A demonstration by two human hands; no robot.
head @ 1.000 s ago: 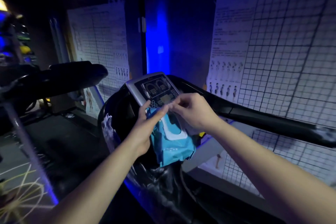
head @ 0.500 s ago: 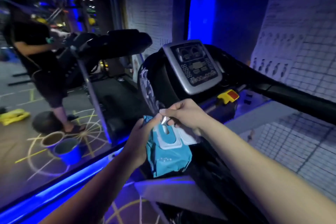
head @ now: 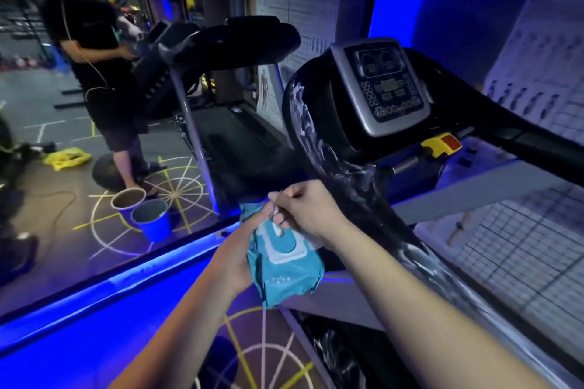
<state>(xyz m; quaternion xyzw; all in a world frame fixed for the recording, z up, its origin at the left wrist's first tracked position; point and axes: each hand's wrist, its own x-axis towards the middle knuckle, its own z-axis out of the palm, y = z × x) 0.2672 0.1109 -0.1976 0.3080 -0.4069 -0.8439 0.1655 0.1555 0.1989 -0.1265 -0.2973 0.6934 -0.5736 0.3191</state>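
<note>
A teal pack of wet wipes [head: 286,275] with a white-rimmed opening sits in front of me, and my left hand [head: 235,257] grips it from the left side. Just above it my right hand [head: 305,210] pinches the tip of a white wipe [head: 276,218] at the pack's opening. The opened flap lies behind my right wrist. Behind the hands stands a black treadmill with a grey console [head: 380,87]; its left handrail [head: 319,148] is wrapped in glossy plastic film.
A second treadmill [head: 227,41] stands to the left, where a person in black [head: 94,66] works. Two buckets [head: 142,208], a dark ball [head: 106,175] and a yellow cloth [head: 66,158] lie on the floor. A gridded wall chart [head: 537,104] fills the right.
My view has swung left and pulled back from the console. Both hands with the pack came down away from the console, and the right hand now pinches a wipe at the opening.
</note>
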